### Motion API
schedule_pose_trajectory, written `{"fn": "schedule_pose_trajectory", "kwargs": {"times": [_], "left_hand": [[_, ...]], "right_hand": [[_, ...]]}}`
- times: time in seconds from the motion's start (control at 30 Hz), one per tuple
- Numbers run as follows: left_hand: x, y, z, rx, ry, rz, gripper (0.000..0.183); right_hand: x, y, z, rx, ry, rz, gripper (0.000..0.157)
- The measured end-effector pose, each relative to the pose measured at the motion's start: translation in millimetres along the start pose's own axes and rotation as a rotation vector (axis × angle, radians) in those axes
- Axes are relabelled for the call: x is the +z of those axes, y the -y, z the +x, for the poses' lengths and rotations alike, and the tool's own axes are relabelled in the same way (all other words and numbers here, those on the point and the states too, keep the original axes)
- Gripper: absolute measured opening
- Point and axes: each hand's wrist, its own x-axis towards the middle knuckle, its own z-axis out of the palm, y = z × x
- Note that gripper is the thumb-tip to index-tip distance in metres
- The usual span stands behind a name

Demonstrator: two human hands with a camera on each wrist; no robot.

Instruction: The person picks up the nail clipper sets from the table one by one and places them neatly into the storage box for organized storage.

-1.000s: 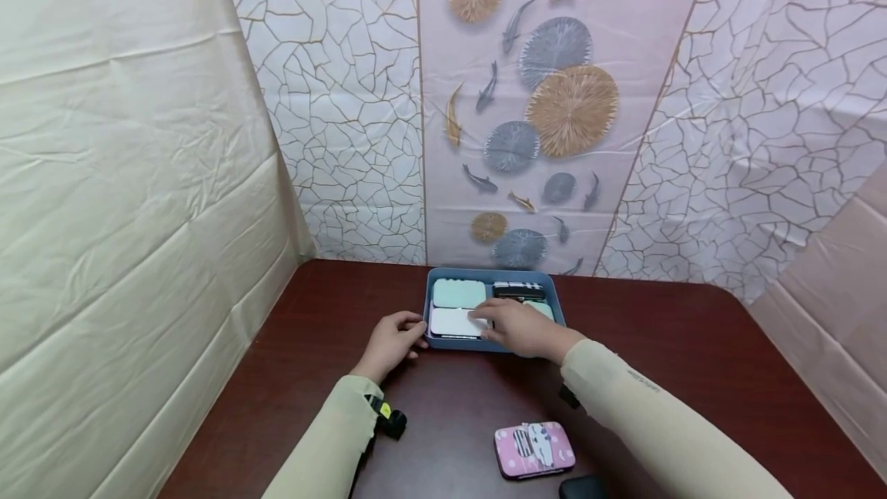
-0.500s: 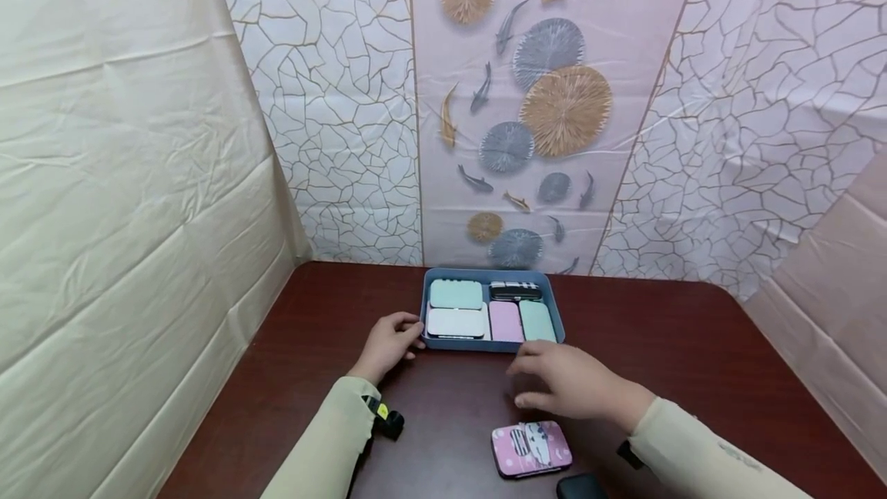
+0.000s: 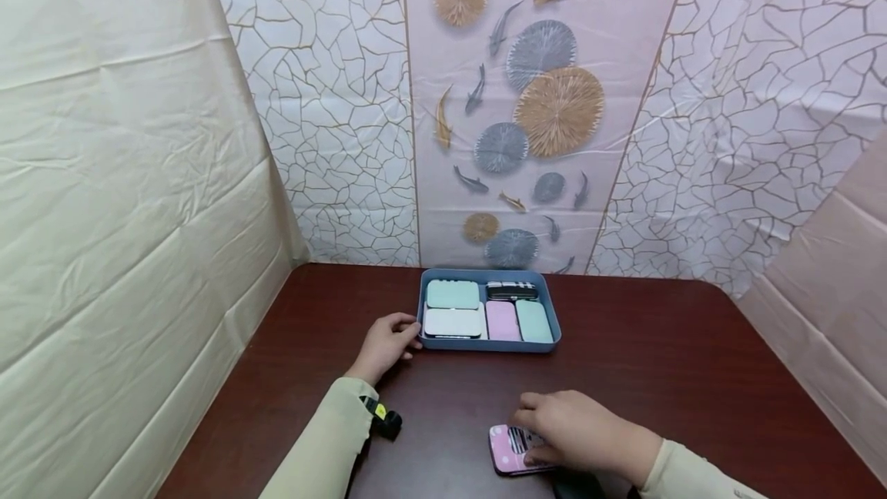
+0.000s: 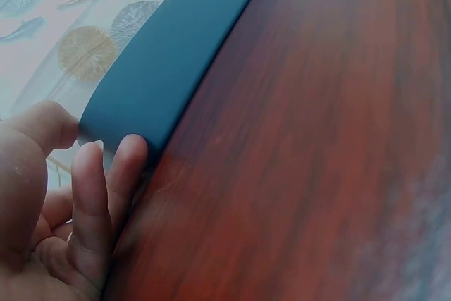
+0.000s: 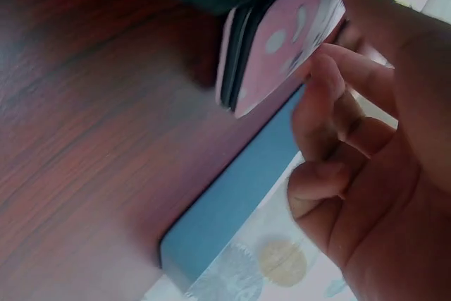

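A small pink hinged case [image 3: 504,453] with white dots and a cartoon figure lies on the table. My right hand [image 3: 578,433] reaches over it, thumb on its near part and fingers at its far edge. In the right wrist view, the thumb and a fingertip pinch the pink case [image 5: 271,40], whose dark seam shows. At the back of the table stands a blue tray [image 3: 485,346]. My left hand [image 3: 383,343] rests relaxed fingers against its left front corner. The left wrist view shows those fingertips right at the blue wall [image 4: 158,79].
Inside the tray lie a mint case [image 3: 453,294], a white case [image 3: 453,322], a pink case [image 3: 502,320], a second mint case [image 3: 533,320] and a black patterned case [image 3: 511,290]. A dark object [image 3: 577,486] lies beside my right hand. Patterned cloth [image 3: 346,137] hangs behind the table.
My right hand has left the tray, come back toward the near side and taken hold of the pink case with the cartoon. The left hand stays at the tray corner.
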Motion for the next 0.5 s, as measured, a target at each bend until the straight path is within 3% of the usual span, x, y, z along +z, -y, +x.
{"fn": "schedule_pose_trajectory", "kwargs": {"times": [0.1,0.23,0.33,0.5], "left_hand": [[0.1,0.4,-0.3,-0.005,-0.002,-0.004,0.037],[0.0,0.0,-0.2,-0.004,-0.002,-0.008,0.036],[0.1,-0.4,0.0,0.002,0.004,-0.007,0.038],[-0.5,-0.9,-0.2,0.004,0.010,-0.006,0.038]], "right_hand": [[-0.1,3,1,0.008,0.003,-0.024,0.034],[-1.8,2,3,0.054,0.002,-0.113,0.053],[-3.4,-2,5,0.085,0.008,-0.117,0.058],[-3.0,-9,7,0.079,-0.034,0.026,0.032]]}}
